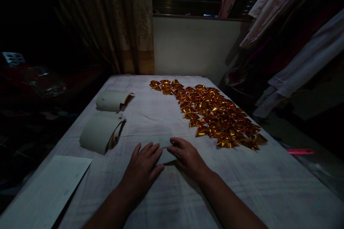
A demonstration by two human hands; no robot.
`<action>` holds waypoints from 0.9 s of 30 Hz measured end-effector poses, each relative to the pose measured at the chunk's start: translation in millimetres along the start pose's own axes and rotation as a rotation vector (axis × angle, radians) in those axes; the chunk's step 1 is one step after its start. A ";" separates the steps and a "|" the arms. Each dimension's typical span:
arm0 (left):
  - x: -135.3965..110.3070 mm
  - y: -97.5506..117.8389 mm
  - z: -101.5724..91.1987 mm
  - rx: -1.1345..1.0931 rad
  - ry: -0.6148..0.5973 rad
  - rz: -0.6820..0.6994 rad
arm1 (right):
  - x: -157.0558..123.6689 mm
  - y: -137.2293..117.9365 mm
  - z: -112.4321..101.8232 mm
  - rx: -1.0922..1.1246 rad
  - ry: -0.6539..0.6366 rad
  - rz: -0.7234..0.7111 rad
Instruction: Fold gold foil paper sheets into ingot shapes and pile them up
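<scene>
A pale sheet of paper (167,156) lies on the cloth-covered table between my hands. My left hand (145,162) rests flat on its left part, palm down with the fingers stretched out. My right hand (186,155) is at the sheet's right side, fingers bent and closed on its edge, which lifts slightly and casts a shadow. To the right, beyond my right hand, spreads a large group of shiny gold foil folded pieces (215,111).
At the left lie two curled stacks of pale-backed sheets (98,132) and a flat white board (51,189). A curtain (134,25) and wall stand behind the table (150,111). Clothes (303,68) hang at the right, near a pink handle (300,151).
</scene>
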State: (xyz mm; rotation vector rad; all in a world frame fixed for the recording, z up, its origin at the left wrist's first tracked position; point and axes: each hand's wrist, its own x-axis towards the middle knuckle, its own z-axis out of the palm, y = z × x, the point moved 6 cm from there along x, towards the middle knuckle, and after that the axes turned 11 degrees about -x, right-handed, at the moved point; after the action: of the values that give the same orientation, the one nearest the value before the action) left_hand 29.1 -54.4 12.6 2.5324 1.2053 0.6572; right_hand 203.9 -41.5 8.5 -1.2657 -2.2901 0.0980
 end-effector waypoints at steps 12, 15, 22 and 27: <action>5.6 -4.3 -15.3 -0.142 0.023 -0.015 | 8.9 -16.4 -15.0 -0.096 0.037 -0.039; 7.3 -8.5 -18.7 -0.193 0.058 -0.046 | 10.5 -10.0 -11.4 -0.031 0.065 0.063; 11.9 -18.2 -29.7 -0.257 0.142 -0.190 | 16.4 -2.7 -8.4 0.041 0.032 0.248; 12.4 -24.3 -26.6 -0.253 0.229 -0.211 | 20.6 -1.4 -6.0 0.023 0.019 0.270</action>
State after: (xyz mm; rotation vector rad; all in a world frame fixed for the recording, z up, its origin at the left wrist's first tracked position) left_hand 6.5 -28.5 29.0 2.1336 1.3440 0.9975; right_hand 196.7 -26.7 22.5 -1.5500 -2.0844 0.2048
